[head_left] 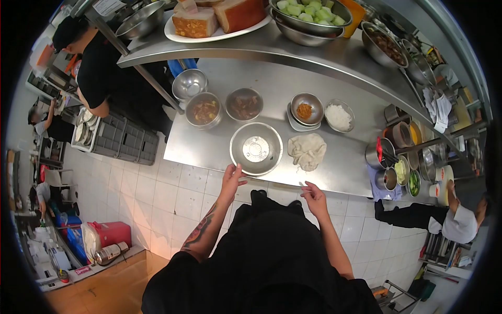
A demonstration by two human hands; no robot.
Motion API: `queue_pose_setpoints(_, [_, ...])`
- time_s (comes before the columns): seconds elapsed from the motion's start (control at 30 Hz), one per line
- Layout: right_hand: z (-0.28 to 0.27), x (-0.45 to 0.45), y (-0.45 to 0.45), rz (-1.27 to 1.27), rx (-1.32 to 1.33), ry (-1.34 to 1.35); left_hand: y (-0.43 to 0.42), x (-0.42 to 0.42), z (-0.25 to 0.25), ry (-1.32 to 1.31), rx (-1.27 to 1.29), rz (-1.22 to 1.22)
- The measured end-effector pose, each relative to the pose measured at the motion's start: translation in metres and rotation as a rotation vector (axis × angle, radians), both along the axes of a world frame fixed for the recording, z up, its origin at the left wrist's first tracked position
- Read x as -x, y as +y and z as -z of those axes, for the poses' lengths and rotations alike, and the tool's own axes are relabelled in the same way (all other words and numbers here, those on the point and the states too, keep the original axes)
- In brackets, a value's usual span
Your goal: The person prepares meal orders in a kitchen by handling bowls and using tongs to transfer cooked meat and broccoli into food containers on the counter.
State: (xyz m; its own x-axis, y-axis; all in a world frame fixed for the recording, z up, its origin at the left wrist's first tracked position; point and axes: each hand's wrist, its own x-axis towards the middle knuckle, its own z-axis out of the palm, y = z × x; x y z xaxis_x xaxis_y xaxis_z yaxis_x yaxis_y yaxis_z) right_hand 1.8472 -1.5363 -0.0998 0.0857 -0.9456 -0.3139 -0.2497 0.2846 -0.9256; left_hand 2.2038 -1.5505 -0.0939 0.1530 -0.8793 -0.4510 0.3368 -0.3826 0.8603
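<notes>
My left hand (232,180) is at the table's front edge, its fingertips at the near rim of a metal bowl (241,150) with holes in its bottom. The fingers are apart. To the right, my right hand (314,194) hovers by the edge with its fingers spread, holding nothing, below a crumpled beige cloth (307,151). Behind stand bowls with meat (244,104) and a yellowish-brown mix (203,110). An orange-brown paste (304,111) lies in a small bowl, beside a bowl of white shreds or rice (339,116).
Above the steel table (209,152) runs a shelf (225,53) with a meat platter (217,35) and a bowl of green chunks (312,14). Sauce containers (401,135) stand at right. One person (112,73) is near a grey crate (127,137); another (455,222) is at right.
</notes>
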Motion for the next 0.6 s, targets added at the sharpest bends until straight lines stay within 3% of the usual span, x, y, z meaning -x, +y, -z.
queue_pose_setpoints(0.23, [0.000, -0.026, -0.005, -0.159, 0.011, -0.041, -0.009, -0.005, -0.010, -0.121, 0.072, -0.083])
queue_pose_setpoints(0.6, [-0.015, -0.055, 0.002, -0.251, -0.142, -0.151, 0.006, 0.005, -0.007, -0.062, 0.059, -0.024])
